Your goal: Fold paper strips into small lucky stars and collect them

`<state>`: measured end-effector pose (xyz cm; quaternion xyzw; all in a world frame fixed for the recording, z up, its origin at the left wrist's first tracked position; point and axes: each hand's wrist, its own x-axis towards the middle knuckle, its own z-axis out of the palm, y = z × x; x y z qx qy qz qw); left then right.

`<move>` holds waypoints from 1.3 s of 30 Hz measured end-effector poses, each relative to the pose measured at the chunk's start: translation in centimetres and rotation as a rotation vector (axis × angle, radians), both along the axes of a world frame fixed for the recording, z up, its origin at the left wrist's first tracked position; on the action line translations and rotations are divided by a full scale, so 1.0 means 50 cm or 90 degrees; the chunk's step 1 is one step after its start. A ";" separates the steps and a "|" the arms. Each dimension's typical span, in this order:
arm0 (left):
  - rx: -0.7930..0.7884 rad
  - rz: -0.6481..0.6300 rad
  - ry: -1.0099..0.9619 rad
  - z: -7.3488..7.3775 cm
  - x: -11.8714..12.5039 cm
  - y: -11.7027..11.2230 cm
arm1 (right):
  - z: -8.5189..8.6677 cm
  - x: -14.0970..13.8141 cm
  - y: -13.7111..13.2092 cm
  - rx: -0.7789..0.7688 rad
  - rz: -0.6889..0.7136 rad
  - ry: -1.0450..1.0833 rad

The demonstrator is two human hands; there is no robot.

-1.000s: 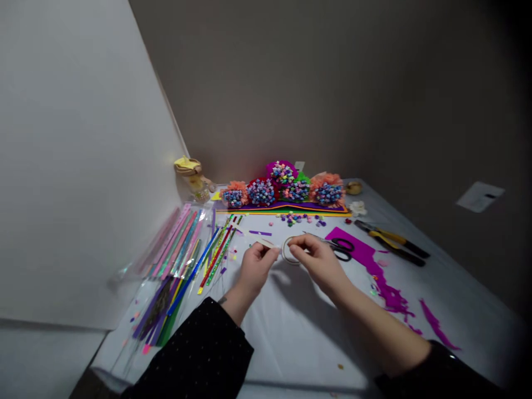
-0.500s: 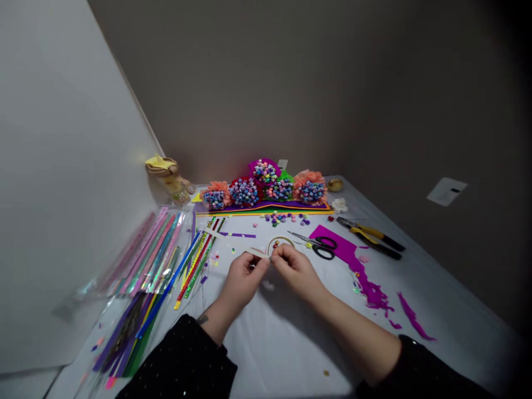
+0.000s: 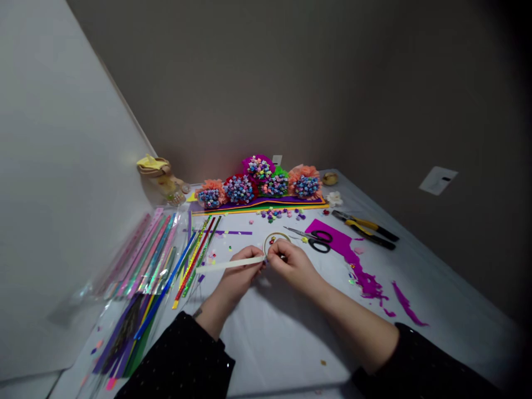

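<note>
A pale paper strip [image 3: 220, 266] runs from between my fingertips leftward across the back of my left hand [image 3: 243, 271]. My right hand [image 3: 293, 260] pinches the strip's right end, thumb and forefinger pressed together. Close beside it, my left fingers are curled in at the same end; their grip is partly hidden beneath the strip. Just behind my right fingers lies a gold-rimmed ring [image 3: 277, 234] with a small red piece near it. Scissors [image 3: 318, 241] with black handles lie to the right, over a magenta sheet [image 3: 341, 244].
Glittery strips [image 3: 195, 255] and plastic-packed paper strips [image 3: 145, 249] lie on the left. At the back stand several star-filled bouquets [image 3: 239, 189], with small loose stars [image 3: 276, 214] in front. Pliers [image 3: 366, 228] and torn magenta scraps [image 3: 372, 285] lie at right.
The paper strip's free part has swung leftward and now stretches over my left hand. My left fingers have shifted beneath it, while my right hand keeps its pinch. The view has tilted slightly.
</note>
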<state>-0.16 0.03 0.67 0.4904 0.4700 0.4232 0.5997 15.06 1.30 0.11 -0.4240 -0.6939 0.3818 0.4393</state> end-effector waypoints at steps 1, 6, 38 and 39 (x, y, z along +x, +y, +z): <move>0.010 -0.002 0.009 0.001 -0.001 0.000 | 0.000 0.001 0.000 0.011 -0.003 -0.013; 0.116 -0.038 0.145 0.003 -0.007 0.004 | 0.003 0.006 0.000 0.025 0.015 -0.050; 0.456 0.081 0.285 -0.008 -0.015 0.004 | 0.003 0.011 0.015 -0.234 0.112 0.114; 0.457 0.082 0.288 -0.007 -0.015 0.004 | 0.004 0.011 0.013 -0.240 0.113 0.116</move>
